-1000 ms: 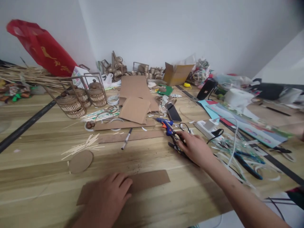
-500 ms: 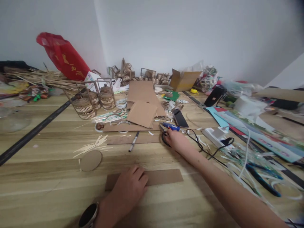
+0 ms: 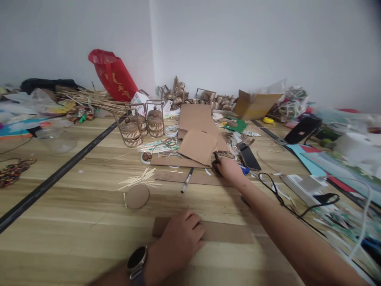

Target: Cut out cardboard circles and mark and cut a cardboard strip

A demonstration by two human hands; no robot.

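My left hand (image 3: 183, 234), a watch on its wrist, lies palm down on a brown cardboard strip (image 3: 228, 231) near the front of the table. Its fingers are slightly bent and press on the strip. Farther forward, my right hand (image 3: 230, 171) is closed around dark scissors (image 3: 216, 162), mostly covered by the fingers and blurred. Left of it are a long cardboard strip (image 3: 178, 177) and a pen (image 3: 187, 180). A cardboard disc (image 3: 137, 196) lies beside thin pale sticks (image 3: 138, 178). Cardboard sheets (image 3: 199, 146) sit just beyond the right hand.
Small lidded bamboo baskets (image 3: 131, 133) stand at the back left. A phone (image 3: 249, 156), a power strip (image 3: 300, 188) and black cables (image 3: 272, 188) lie to the right. An open cardboard box (image 3: 258, 105) and a red bag (image 3: 114, 75) are at the back.
The view has turned left, so the table's things appear farther right. My right hand has shifted slightly left relative to the cardboard, with the scissors. My left hand stays on the strip.
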